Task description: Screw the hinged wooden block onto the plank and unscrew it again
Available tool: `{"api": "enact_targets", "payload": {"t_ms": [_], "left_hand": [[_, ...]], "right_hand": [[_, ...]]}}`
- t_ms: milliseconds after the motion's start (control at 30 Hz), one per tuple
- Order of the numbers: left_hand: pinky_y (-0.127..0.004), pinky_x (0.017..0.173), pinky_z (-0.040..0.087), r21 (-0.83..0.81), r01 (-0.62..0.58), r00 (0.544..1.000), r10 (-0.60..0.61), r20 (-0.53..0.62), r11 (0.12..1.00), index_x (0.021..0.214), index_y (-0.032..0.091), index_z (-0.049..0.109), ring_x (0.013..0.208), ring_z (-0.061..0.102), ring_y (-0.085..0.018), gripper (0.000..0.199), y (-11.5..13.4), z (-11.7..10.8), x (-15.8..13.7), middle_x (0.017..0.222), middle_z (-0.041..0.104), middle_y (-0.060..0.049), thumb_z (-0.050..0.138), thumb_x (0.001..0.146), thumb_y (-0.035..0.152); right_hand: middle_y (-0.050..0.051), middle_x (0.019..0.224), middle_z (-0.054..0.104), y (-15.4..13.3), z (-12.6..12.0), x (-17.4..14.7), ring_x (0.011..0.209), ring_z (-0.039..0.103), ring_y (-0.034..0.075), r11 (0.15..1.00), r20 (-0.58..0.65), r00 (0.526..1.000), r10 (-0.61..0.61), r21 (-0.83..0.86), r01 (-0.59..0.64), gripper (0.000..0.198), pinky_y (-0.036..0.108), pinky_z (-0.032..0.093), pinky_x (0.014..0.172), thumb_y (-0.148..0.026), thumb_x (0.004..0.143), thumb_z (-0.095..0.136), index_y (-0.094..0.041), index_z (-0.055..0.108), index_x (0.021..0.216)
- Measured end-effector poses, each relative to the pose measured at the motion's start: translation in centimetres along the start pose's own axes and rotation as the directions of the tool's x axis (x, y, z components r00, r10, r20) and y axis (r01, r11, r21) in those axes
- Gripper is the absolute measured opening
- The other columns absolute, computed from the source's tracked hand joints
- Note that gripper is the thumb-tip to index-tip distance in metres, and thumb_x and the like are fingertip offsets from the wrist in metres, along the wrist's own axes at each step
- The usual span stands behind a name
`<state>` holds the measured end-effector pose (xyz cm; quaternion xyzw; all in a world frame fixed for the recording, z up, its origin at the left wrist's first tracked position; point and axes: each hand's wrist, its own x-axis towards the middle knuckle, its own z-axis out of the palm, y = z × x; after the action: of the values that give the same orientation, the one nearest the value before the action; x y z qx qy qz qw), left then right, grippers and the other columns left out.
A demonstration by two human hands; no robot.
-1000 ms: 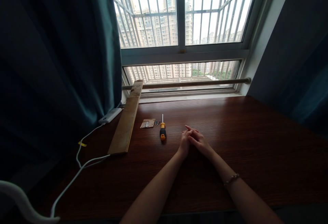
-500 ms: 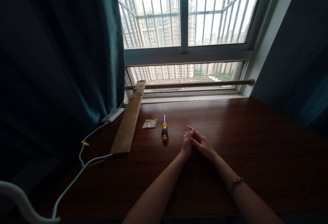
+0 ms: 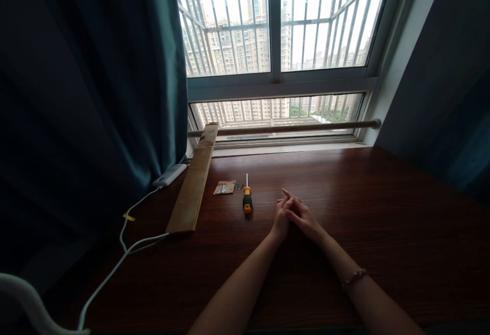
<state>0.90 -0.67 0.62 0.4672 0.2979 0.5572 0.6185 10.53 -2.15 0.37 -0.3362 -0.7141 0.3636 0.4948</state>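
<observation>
My left hand (image 3: 282,217) and my right hand (image 3: 305,218) rest clasped together on the dark wooden tabletop, fingers laced loosely with no object visible between them. Left of them lies a screwdriver (image 3: 247,203) with a black and yellow handle, its shaft toward the window. Beside it are several small screws (image 3: 239,186) and a flat brown piece (image 3: 230,187) with a silver metal part on it, possibly a hinge. Farther left, a long wooden board (image 3: 191,187) lies with its far end up at the window rail. Neither hand touches these things.
A white power strip (image 3: 170,175) lies by the blue curtain (image 3: 164,95), its white cable (image 3: 111,273) running along the table's left side. A metal rail (image 3: 298,128) crosses in front of the window. The tabletop (image 3: 383,197) stretches to the right wall.
The view has shifted slightly, so everything sits a little lower in it. My hands stay clasped in the same place, and the screwdriver, screws and board have not moved.
</observation>
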Motion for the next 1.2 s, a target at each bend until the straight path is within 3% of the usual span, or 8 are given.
{"api": "enact_targets", "payload": {"t_ms": [433, 700, 800, 867, 933, 1033, 1133, 1200], "left_hand": [[-0.033, 0.069, 0.046, -0.028, 0.023, 0.999, -0.024, -0.041, 0.999, 0.068, 0.011, 0.065, 0.065, 0.059, -0.020, 0.045, -0.8, -0.3, 0.3, 0.066, 0.063, -0.009, 0.051, 0.075, 0.053], [-0.031, 0.069, 0.046, -0.012, 0.010, 0.999, -0.010, 0.033, 1.000, 0.072, 0.011, 0.064, 0.066, 0.060, -0.019, 0.037, -0.6, -0.3, 0.3, 0.069, 0.064, -0.008, 0.055, 0.076, 0.046], [-0.031, 0.073, 0.046, 0.070, -0.020, 0.999, 0.017, 0.041, 0.997, 0.081, 0.012, 0.065, 0.073, 0.061, -0.020, 0.037, -0.3, -0.1, 0.2, 0.074, 0.065, -0.009, 0.052, 0.078, 0.046], [-0.031, 0.073, 0.045, 0.221, -0.074, 0.997, 0.074, 0.008, 0.972, 0.090, 0.014, 0.066, 0.076, 0.061, -0.021, 0.037, 0.2, -0.2, 0.2, 0.080, 0.066, -0.008, 0.049, 0.079, 0.046], [-0.030, 0.072, 0.045, 0.444, -0.139, 0.984, 0.175, -0.041, 0.885, 0.099, 0.018, 0.064, 0.077, 0.061, -0.020, 0.035, 1.1, -0.8, 0.3, 0.087, 0.066, -0.007, 0.048, 0.081, 0.044], [-0.030, 0.077, 0.043, 0.766, -0.135, 0.918, 0.371, -0.142, 0.628, 0.100, 0.020, 0.062, 0.081, 0.059, -0.019, 0.030, 3.1, -2.7, 0.5, 0.094, 0.065, -0.006, 0.045, 0.083, 0.037], [-0.034, 0.085, 0.038, 0.930, 0.109, 0.781, 0.549, -0.298, 0.351, 0.096, 0.019, 0.061, 0.096, 0.054, -0.022, 0.025, 5.1, -5.5, 0.9, 0.099, 0.062, -0.008, 0.043, 0.083, 0.032], [-0.037, 0.086, 0.037, 0.918, 0.322, 0.707, 0.587, -0.395, 0.231, 0.098, 0.018, 0.059, 0.101, 0.050, -0.026, 0.026, 5.8, -7.2, 1.2, 0.104, 0.059, -0.010, 0.046, 0.081, 0.033]], "right_hand": [[0.007, 0.119, 0.056, -0.3, 0.1, -0.1, 0.114, 0.048, 0.023, 1.000, -0.006, 1.000, 0.005, -0.012, -0.005, 0.060, 0.043, 0.035, 0.100, -0.043, 0.083, 0.052, -0.027, 0.030, 0.136], [0.007, 0.119, 0.056, -0.5, 0.0, -0.2, 0.111, 0.051, 0.022, 1.000, 0.011, 1.000, 0.019, 0.009, -0.019, 0.063, 0.042, 0.036, 0.099, -0.043, 0.084, 0.049, -0.026, 0.023, 0.139], [0.008, 0.127, 0.050, -0.4, 0.2, -0.3, 0.117, 0.045, 0.022, 1.000, 0.005, 1.000, 0.005, -0.014, -0.005, 0.061, 0.041, 0.032, 0.102, -0.043, 0.086, 0.045, -0.026, 0.020, 0.140], [0.008, 0.135, 0.040, 0.0, 0.3, -0.3, 0.121, 0.041, 0.022, 0.998, -0.042, 0.999, -0.005, -0.060, 0.002, 0.061, 0.042, 0.031, 0.102, -0.044, 0.087, 0.043, -0.027, 0.018, 0.140], [0.009, 0.141, 0.029, 0.6, 0.1, -0.4, 0.120, 0.042, 0.024, 0.992, -0.124, 0.992, 0.010, -0.127, -0.026, 0.065, 0.042, 0.037, 0.098, -0.046, 0.085, 0.045, -0.028, 0.016, 0.140], [0.011, 0.143, 0.022, 1.4, -0.5, -0.4, 0.112, 0.048, 0.025, 0.973, -0.249, 0.967, 0.056, -0.202, -0.108, 0.070, 0.042, 0.046, 0.087, -0.049, 0.082, 0.048, -0.027, 0.015, 0.140], [0.012, 0.139, 0.029, 1.8, -0.7, -0.4, 0.106, 0.051, 0.023, 0.966, -0.277, 0.959, 0.057, -0.229, -0.123, 0.068, 0.041, 0.047, 0.085, -0.048, 0.083, 0.047, -0.026, 0.017, 0.140], [0.012, 0.137, 0.033, 1.8, -0.5, -0.4, 0.103, 0.053, 0.022, 0.963, -0.240, 0.970, 0.049, -0.247, -0.110, 0.067, 0.041, 0.047, 0.085, -0.047, 0.083, 0.048, -0.026, 0.018, 0.139]]}}
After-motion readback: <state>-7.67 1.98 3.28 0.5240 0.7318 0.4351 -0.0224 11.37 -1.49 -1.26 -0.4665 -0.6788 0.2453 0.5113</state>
